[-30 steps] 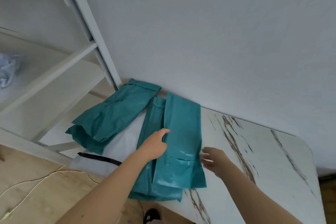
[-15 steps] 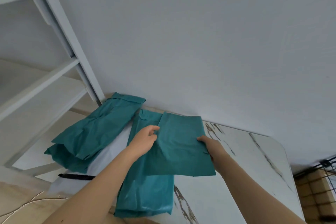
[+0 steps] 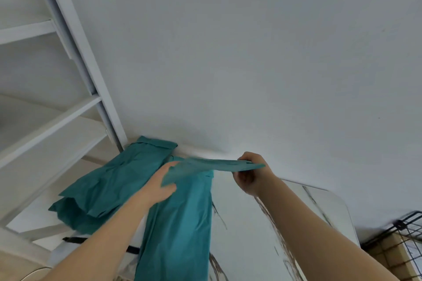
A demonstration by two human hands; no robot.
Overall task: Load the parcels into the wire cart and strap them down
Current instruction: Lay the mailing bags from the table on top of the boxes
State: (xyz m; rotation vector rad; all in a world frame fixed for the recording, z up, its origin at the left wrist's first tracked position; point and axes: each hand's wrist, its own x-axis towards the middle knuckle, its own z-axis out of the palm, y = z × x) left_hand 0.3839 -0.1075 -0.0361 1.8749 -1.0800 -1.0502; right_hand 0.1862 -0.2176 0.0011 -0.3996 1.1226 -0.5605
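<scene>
Head view. A white, marble-veined bench (image 3: 251, 235) stands against a plain pale wall (image 3: 251, 52), with a white shelving unit (image 3: 68, 29) to its left. The black wire cart (image 3: 408, 232) stands just beside the bench's right end, only partly in frame.

Two teal parcels lie on the bench: a long parcel (image 3: 178, 223) in the middle and a creased parcel (image 3: 118, 180) at the left. A black strap (image 3: 75, 240) lies near them.

Both forearms extend forward. The left hand (image 3: 159, 187) and right hand (image 3: 251, 175) grip opposite ends of a third, flat parcel (image 3: 217, 164), held level above the bench, clear of the cart.
</scene>
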